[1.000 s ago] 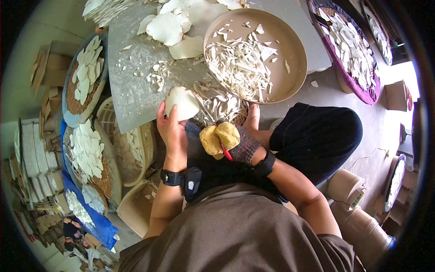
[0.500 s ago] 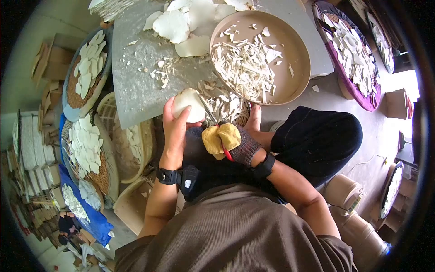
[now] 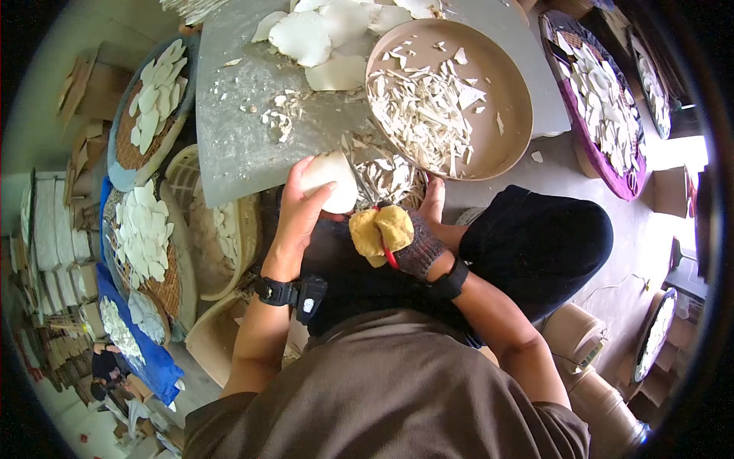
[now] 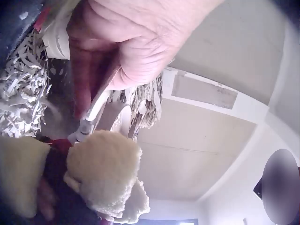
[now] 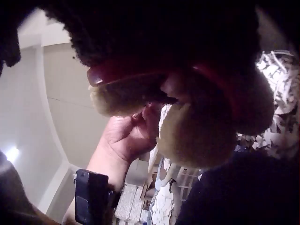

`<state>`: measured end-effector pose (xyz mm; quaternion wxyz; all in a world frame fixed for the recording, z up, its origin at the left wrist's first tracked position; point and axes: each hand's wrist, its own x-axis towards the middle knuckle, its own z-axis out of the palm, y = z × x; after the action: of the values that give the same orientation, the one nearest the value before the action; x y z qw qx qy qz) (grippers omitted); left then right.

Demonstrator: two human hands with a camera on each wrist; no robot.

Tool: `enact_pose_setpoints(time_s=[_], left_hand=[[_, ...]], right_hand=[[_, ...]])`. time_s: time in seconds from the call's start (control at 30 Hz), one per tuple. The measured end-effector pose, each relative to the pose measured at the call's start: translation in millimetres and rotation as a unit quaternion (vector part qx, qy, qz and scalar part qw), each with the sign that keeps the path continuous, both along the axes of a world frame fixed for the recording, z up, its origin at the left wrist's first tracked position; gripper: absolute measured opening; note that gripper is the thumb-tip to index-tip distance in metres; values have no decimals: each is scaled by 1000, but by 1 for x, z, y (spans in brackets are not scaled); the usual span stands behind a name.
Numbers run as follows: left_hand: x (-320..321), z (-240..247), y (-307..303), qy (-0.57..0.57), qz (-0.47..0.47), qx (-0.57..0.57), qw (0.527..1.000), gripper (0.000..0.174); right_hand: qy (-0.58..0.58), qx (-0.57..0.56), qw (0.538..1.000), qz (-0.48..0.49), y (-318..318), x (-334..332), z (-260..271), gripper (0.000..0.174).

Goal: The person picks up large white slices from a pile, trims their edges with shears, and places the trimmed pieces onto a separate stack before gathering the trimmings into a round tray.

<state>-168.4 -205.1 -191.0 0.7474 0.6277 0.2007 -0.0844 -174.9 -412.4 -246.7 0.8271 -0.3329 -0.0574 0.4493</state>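
My left hand (image 3: 294,210) pinches a thin, pale, rounded slice (image 3: 332,177), thumb lying across its upper face. In the left wrist view the slice (image 4: 97,105) appears edge-on, right at the pivot of the scissors (image 4: 84,128). My right hand (image 3: 422,249), in a dark knitted glove, grips these scissors by red handles wrapped in yellow foam padding (image 3: 371,233). Their blades (image 3: 365,186) point up along the slice's right edge. In the right wrist view the red handle (image 5: 124,75) curves over the foam, mostly in shadow. Trimmed strips (image 3: 390,180) lie heaped just beyond the blades.
A round tan basin (image 3: 508,99) of pale scraps stands on the grey table (image 3: 229,145). Larger pale slices (image 3: 302,38) lie at the back. Woven trays of pieces flank me, including a purple-rimmed one (image 3: 638,164) at right; a plastic basket (image 3: 248,237) sits at left.
The left hand has turned, its thumb swinging from upright to pointing right, and the slice has turned with it beside the blades. The right hand keeps its grip. The whole head view has shifted slightly.
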Motion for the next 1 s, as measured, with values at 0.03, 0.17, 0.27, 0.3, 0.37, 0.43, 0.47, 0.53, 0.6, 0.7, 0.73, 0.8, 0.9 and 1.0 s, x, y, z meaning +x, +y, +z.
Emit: enact_pose_setpoints(time_s=[0.03, 0.17, 0.27, 0.3, 0.37, 0.43, 0.47, 0.53, 0.6, 0.7, 0.73, 0.8, 0.9, 1.0], left_hand=[[1, 2, 2, -10, -8, 12, 1000, 57], [7, -1, 7, -91, -83, 68, 990, 54], [7, 1, 5, -116, -74, 87, 987, 52], [7, 2, 2, -112, -56, 87, 988, 52], [1, 1, -9, -125, 14, 99, 987, 52], [-2, -6, -15, -156, 69, 125, 977, 51], [-3, -13, -18, -181, 90, 143, 969, 50], [-5, -21, -19, -203, 109, 178, 957, 49], [-3, -24, -14, -181, 96, 126, 971, 49], [0, -24, -5, -164, 61, 89, 981, 48], [1, -16, -6, -154, 55, 67, 984, 47], [2, -11, -5, -145, 44, 43, 987, 47], [5, -12, 2, -144, 21, 41, 989, 46], [6, -10, 5, -142, -14, 51, 989, 47]], right_hand=[[53, 47, 997, -31, 2, 0, -4, 74], [-84, -39, 991, -99, 5, -3, -24, 44], [-154, -94, 977, -113, 7, -1, -42, 43], [-59, -48, 992, -103, 4, 0, -40, 51], [179, 39, 979, -88, -4, 3, -31, 70], [319, 80, 942, -69, -5, 6, -28, 91], [325, 77, 940, -63, -5, 9, -29, 101], [271, 28, 961, -44, -3, 5, -41, 110], [142, -65, 988, -13, 6, -3, -55, 108], [375, 47, 925, -51, -8, 8, -33, 114], [333, 30, 941, -54, -7, 6, -34, 113], [248, -6, 967, -60, -3, -1, -37, 111], [-28, -169, 985, -13, 1, -11, -33, 95], [154, -4, 987, -51, 0, -13, -71, 91]])
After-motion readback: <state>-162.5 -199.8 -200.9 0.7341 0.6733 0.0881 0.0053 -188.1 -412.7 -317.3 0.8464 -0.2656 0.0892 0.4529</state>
